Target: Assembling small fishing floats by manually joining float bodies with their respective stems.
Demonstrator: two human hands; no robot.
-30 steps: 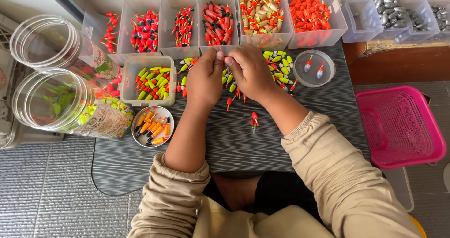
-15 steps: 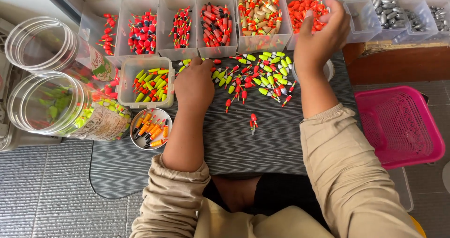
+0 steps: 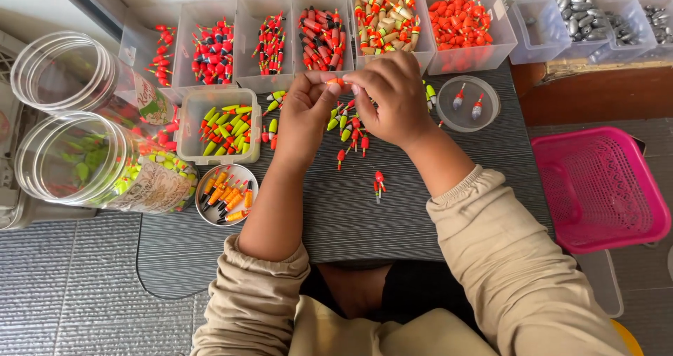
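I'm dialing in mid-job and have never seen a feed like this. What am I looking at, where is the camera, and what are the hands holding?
There is no machine here: a person works with bare hands, and the single camera sits on their head, looking down. The left hand and right hand meet over a dark ribbed mat, pinching one small orange float between their fingertips. Under them lies a loose pile of yellow-green and red floats, with two stray red ones nearer the body. Along the far edge stand clear sorting bins of coloured floats. At left lie two big clear jars, a small tub of yellow-green floats and a round dish of orange ones. A pink basket sits at right.
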